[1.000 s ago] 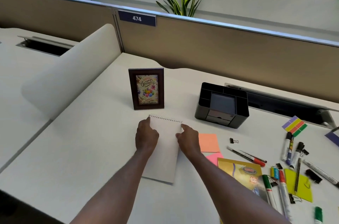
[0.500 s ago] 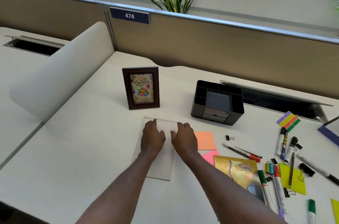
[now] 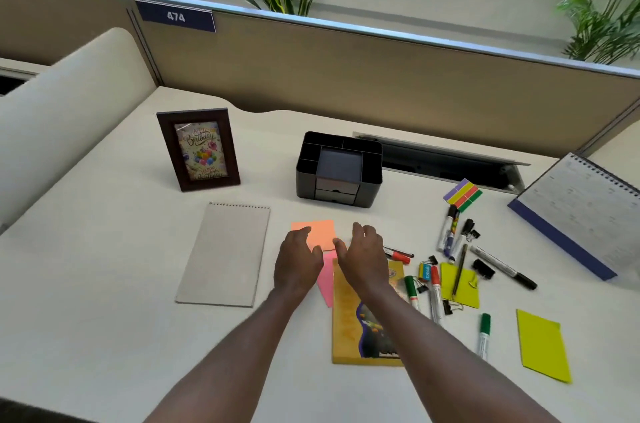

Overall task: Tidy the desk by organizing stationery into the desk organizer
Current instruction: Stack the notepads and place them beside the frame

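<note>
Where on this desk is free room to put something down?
Free: left of the notepad, and between the photo frame and the organizer. Crowded: right of the hands, among the markers and yellow notes.

both hands are off the spiral notepad (image 3: 224, 254), which now lies bare on the desk. the left hand (image 3: 297, 261) and right hand (image 3: 363, 258) now hover side by side, fingers spread and holding nothing, over the orange sticky note (image 3: 317, 232) and pink sticky note (image 3: 327, 279).
</note>
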A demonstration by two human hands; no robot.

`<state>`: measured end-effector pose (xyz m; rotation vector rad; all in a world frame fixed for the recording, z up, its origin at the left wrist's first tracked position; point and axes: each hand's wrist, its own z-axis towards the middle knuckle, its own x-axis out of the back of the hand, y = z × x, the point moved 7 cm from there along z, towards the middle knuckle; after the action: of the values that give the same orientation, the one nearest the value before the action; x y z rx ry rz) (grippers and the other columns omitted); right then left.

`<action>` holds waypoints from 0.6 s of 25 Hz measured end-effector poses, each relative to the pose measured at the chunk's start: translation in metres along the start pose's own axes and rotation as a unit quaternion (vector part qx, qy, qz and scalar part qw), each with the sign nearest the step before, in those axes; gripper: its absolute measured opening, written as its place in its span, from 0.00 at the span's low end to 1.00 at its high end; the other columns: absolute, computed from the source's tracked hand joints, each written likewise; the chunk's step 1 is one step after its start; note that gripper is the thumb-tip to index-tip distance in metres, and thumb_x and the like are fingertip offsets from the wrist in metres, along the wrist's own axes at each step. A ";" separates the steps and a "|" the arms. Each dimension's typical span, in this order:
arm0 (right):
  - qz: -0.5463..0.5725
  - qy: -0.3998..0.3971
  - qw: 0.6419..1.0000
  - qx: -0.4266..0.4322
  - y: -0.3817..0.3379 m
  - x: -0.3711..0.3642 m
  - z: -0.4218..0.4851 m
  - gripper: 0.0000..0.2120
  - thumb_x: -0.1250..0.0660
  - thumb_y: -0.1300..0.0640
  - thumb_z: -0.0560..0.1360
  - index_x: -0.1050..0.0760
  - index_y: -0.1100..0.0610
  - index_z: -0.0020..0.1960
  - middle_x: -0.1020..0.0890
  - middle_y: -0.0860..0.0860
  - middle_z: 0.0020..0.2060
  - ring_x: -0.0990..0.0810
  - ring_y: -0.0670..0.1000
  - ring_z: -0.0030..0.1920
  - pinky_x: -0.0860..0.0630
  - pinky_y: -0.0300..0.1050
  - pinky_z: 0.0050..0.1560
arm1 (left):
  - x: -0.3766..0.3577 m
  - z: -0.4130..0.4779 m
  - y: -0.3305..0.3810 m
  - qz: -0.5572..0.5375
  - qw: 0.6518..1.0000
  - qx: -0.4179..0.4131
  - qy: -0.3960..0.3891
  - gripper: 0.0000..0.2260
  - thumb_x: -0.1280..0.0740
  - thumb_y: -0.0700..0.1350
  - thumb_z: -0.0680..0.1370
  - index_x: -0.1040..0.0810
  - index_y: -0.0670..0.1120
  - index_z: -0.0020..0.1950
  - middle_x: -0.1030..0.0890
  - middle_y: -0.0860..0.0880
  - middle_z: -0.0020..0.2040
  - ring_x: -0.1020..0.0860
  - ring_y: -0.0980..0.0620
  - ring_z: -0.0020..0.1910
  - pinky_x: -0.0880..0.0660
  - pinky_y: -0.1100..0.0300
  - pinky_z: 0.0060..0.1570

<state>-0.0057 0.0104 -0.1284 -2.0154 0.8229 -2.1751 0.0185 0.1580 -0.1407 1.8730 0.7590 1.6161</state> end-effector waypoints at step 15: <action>-0.038 -0.086 0.992 -0.083 0.109 0.012 -0.042 0.11 0.41 0.58 0.78 0.29 0.61 0.58 0.24 0.59 0.56 0.26 0.59 0.56 0.30 0.49 0.56 | -0.065 -0.057 0.034 0.162 0.981 0.103 0.009 0.21 0.35 0.54 0.77 0.29 0.44 0.65 0.25 0.44 0.61 0.25 0.42 0.59 0.26 0.51 0.51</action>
<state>-0.0797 -0.0736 -0.1631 -2.3103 0.9473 -1.9913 -0.0439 0.0904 -0.1533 2.2269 0.6756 1.8089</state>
